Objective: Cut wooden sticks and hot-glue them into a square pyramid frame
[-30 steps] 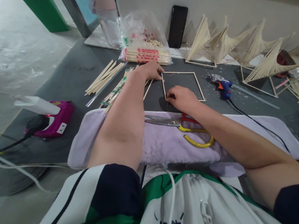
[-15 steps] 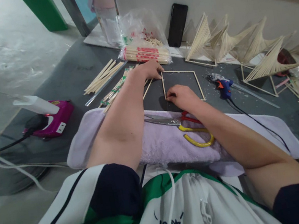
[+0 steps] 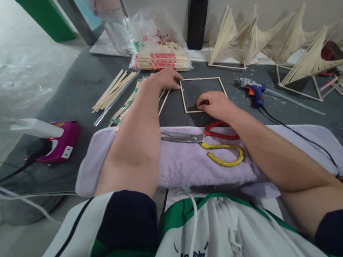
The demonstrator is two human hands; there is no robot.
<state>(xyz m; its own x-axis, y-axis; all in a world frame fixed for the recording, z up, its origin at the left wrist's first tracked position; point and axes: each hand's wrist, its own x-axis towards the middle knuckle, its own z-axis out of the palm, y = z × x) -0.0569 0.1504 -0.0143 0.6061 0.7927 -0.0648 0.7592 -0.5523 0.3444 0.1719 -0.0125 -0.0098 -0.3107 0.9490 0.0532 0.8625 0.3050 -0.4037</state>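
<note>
A square frame of thin wooden sticks [image 3: 201,79] lies flat on the dark table. At its upper left corner is my left hand [image 3: 167,78], thumb and fingers apart, with loose sticks [image 3: 164,102] under the wrist. Over the frame's lower side is my right hand [image 3: 214,103], fingers curled together; whatever they hold, if anything, is too small to make out. Scissors with red and yellow handles [image 3: 223,150] rest on a lilac cloth [image 3: 195,168] in front of the hands.
Bundled sticks in plastic [image 3: 162,60] and a phone [image 3: 197,22] are at the back. A blue glue gun [image 3: 256,95] lies right, its cable crossing the cloth. Stick models [image 3: 296,37] stand behind it. Magenta power sockets [image 3: 61,143] and a bottle [image 3: 110,17] are left.
My right hand has moved right along the frame's lower side, away from its lower left corner, which now shows. My left hand stays by the upper left corner.
</note>
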